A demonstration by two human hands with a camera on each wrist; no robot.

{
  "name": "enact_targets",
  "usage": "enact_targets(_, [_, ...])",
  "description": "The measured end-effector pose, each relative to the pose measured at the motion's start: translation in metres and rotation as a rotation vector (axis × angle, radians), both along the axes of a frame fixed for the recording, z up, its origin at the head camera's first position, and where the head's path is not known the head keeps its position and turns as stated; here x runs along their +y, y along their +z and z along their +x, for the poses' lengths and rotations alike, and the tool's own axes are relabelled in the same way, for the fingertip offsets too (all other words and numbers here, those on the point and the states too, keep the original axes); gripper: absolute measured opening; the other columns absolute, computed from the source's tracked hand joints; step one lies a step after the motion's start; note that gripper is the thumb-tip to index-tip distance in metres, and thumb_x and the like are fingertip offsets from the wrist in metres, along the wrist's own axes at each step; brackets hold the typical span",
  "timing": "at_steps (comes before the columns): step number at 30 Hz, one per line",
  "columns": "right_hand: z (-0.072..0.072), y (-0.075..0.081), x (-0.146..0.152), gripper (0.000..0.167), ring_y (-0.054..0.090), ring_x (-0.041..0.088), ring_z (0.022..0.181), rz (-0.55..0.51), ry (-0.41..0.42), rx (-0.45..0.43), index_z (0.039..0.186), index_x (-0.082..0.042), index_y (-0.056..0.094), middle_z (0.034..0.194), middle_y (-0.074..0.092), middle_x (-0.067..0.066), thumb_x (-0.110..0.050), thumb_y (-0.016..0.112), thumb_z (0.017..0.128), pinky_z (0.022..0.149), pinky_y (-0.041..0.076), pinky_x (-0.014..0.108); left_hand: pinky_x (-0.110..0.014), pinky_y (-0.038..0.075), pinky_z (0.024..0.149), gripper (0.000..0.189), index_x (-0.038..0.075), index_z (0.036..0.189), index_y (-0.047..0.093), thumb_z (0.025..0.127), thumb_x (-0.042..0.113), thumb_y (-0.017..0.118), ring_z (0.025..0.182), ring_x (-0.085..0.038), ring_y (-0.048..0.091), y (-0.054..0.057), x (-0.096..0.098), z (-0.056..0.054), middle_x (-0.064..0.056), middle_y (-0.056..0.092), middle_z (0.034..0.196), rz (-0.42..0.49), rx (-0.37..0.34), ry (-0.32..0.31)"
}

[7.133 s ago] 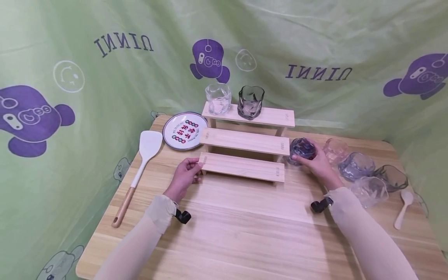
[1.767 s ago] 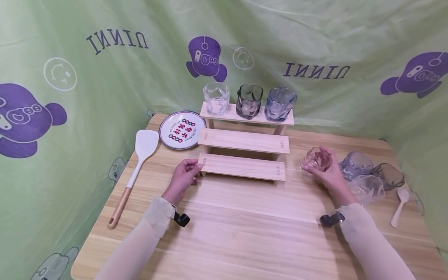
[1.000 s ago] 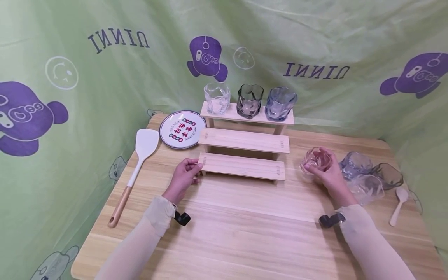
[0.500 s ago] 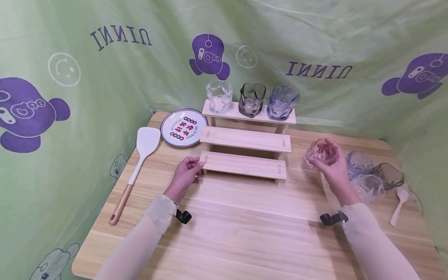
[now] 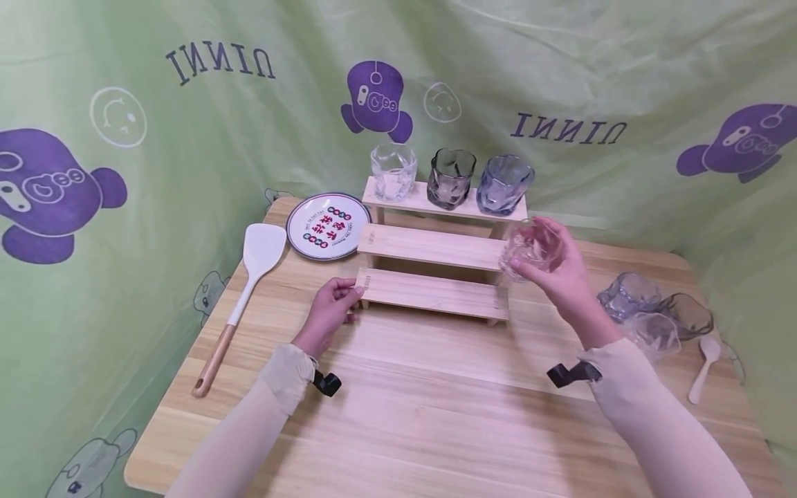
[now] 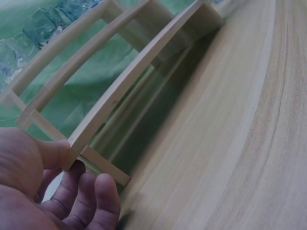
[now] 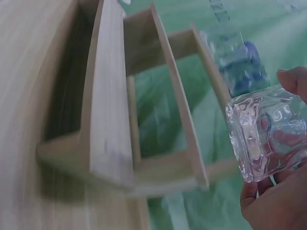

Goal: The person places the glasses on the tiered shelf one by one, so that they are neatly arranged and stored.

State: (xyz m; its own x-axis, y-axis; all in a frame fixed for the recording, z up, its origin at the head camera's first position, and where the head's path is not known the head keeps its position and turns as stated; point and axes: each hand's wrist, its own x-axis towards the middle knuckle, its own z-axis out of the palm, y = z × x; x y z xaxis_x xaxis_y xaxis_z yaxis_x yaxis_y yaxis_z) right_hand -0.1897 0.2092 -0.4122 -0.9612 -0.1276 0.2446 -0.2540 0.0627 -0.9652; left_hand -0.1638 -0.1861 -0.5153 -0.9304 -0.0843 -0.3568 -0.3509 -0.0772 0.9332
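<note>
My right hand (image 5: 573,290) holds a pale pink glass tumbler (image 5: 532,247), raised beside the right end of the middle step of a three-step wooden rack (image 5: 436,247). In the right wrist view, thumb and fingers wrap the ribbed glass (image 7: 261,132) from either side. My left hand (image 5: 328,312) pinches the left end of the bottom step, thumb above and fingers below in the left wrist view. On the top step stand a clear tumbler (image 5: 394,173), a smoky grey tumbler (image 5: 451,180) and a blue tumbler (image 5: 504,185) in a row.
Right of the rack, a bluish tumbler (image 5: 629,297), a smoky one (image 5: 686,316) and a clear one (image 5: 652,335) sit close together. A small spoon (image 5: 703,370) lies beyond. At left are a plate (image 5: 328,227) and a white turner (image 5: 261,252) with a wooden handle.
The blue tumbler, earlier in my right hand by the rack, now stands on the top step. My right hand has lifted the pink tumbler and carried it left; my left hand has stayed put.
</note>
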Motion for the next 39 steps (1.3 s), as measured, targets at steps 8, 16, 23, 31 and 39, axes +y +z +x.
enact_targets(8, [-0.020,0.008,-0.071,0.088,0.047,0.028,0.133,0.135,0.140,0.015,0.152,-0.010,0.039,0.142,0.054,0.011,0.002,0.085,0.078,0.109,0.043,0.044,-0.032,0.059,0.069,0.037,0.004,0.128,0.055,0.097,0.015,0.071,0.090,-0.022,0.058,-0.003,0.000,-0.002,-0.012,0.058,0.110,0.012,0.006,-0.012])
enact_targets(16, [-0.043,0.000,-0.137,0.090,0.054,0.030,0.126,0.163,0.179,0.028,0.148,-0.011,0.045,0.139,0.056,0.012,-0.006,0.092,0.072,0.106,0.047,0.040,-0.030,0.058,0.066,0.035,0.003,0.127,0.056,0.097,0.014,0.071,0.087,-0.020,0.057,-0.003,0.002,-0.002,-0.011,0.058,0.105,0.020,0.023,-0.012])
enact_targets(23, [-0.049,-0.007,-0.177,0.092,0.056,0.020,0.122,0.260,0.063,0.077,0.144,-0.015,0.049,0.134,0.060,0.004,-0.026,0.098,0.067,0.106,0.045,0.032,-0.028,0.058,0.062,0.034,0.002,0.127,0.057,0.097,0.012,0.070,0.083,-0.018,0.058,-0.003,0.003,-0.001,-0.010,0.059,0.102,0.018,0.037,-0.003])
enact_targets(31, [-0.045,-0.015,-0.202,0.097,0.054,0.015,0.126,0.344,-0.055,0.183,0.144,-0.009,0.047,0.138,0.059,0.005,-0.036,0.098,0.066,0.109,0.038,0.025,-0.029,0.056,0.062,0.035,0.003,0.126,0.057,0.097,0.014,0.071,0.083,-0.019,0.058,-0.004,0.001,0.000,-0.011,0.060,0.103,-0.003,0.030,0.005])
enact_targets(39, [-0.045,-0.022,-0.212,0.095,0.049,0.018,0.119,0.416,-0.137,0.245,0.142,-0.009,0.048,0.131,0.050,0.006,-0.041,0.096,0.067,0.107,0.040,0.029,-0.031,0.054,0.063,0.036,0.001,0.128,0.056,0.098,0.015,0.070,0.083,-0.020,0.057,-0.006,-0.002,-0.001,-0.008,0.060,0.099,-0.006,0.034,-0.007])
